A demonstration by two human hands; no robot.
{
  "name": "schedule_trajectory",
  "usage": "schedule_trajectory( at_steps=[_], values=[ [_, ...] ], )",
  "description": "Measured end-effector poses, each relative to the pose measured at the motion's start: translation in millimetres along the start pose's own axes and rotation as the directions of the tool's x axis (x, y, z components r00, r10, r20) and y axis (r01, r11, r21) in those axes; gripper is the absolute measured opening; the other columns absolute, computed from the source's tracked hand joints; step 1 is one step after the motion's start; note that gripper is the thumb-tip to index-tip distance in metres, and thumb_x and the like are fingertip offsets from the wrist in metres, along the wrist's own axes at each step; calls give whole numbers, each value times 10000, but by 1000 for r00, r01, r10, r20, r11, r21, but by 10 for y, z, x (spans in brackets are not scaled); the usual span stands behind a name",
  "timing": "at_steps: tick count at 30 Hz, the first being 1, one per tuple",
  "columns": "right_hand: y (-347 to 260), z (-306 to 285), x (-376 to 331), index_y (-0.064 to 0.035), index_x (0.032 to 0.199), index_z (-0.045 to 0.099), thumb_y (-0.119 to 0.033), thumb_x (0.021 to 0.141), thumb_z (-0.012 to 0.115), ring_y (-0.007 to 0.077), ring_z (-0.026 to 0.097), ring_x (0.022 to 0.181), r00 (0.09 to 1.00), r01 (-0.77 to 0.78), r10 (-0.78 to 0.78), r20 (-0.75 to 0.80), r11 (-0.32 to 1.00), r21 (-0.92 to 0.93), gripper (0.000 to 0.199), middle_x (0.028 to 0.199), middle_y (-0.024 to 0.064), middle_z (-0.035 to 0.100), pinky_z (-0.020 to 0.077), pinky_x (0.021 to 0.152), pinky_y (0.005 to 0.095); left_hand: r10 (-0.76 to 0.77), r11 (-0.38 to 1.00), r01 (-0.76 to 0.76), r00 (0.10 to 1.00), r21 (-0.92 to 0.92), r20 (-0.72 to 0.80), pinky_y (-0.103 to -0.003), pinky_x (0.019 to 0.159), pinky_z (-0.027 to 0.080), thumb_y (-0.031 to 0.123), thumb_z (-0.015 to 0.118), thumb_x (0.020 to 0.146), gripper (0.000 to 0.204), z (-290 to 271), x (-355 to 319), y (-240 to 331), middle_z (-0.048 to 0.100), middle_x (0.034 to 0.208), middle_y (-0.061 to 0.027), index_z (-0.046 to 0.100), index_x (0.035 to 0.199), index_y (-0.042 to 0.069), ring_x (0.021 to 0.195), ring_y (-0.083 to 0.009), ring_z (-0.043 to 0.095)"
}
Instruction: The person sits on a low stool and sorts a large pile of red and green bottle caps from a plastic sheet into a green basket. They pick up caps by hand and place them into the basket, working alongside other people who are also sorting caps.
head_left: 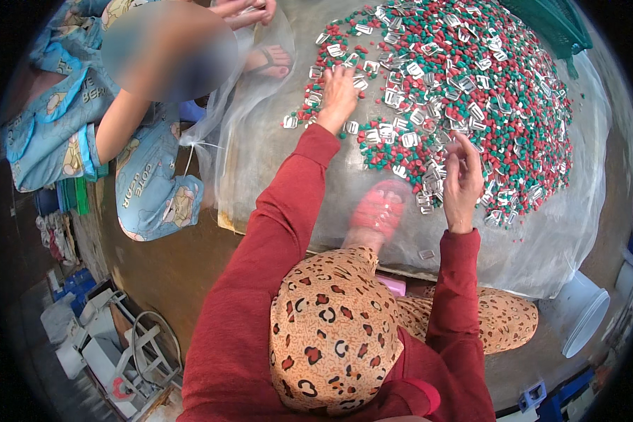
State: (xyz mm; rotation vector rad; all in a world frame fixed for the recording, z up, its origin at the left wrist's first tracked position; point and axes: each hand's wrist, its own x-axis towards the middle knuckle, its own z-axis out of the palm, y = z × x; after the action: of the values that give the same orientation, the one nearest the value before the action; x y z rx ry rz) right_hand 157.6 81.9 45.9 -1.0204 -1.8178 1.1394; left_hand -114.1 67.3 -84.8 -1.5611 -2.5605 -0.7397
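A wide heap of small red and green cone-shaped pieces [513, 133], mixed with flat white slotted clips [415, 70], lies in front of me. My left hand [339, 97] reaches palm down over the heap's left edge, its fingers slightly spread among a few clips and red pieces. I see nothing held in it. My right hand [463, 184] is over the near part of the heap, palm turned inward. Its fingers are bent, with thumb and fingertips apart beside some white clips; nothing plainly shows in its grip.
The heap rests on a translucent plastic sheet [260, 141]. My foot in a pink sandal [380, 209] stands at its near edge. Another person [158, 169] sits at the left. A green basket [552, 24] is at the far right, a pale bucket [580, 316] at the near right.
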Motion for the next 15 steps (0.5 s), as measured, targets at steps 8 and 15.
schedule_trajectory(
  at_steps=[8,15],
  values=[
    [228,351,253,-69,1086,579,15,789,510,258,550,836,947,16,59,316,973,-231,316,924,110,559,449,750,345,96,985,-51,955,-164,280,-391,844,435,245,655,771,169,-215,-350,362,551,1032,-111,683,915,159,979,-300,525],
    [804,982,820,-125,1176,551,-69,723,597,292,484,1031,866,480,-233,443,637,-603,459,1112,79,552,421,820,419,-43,870,154,970,-468,238,-341,629,489,216,666,783,276,-693,-342,432,623,826,-150,665,1001,46,677,-237,622]
  ],
)
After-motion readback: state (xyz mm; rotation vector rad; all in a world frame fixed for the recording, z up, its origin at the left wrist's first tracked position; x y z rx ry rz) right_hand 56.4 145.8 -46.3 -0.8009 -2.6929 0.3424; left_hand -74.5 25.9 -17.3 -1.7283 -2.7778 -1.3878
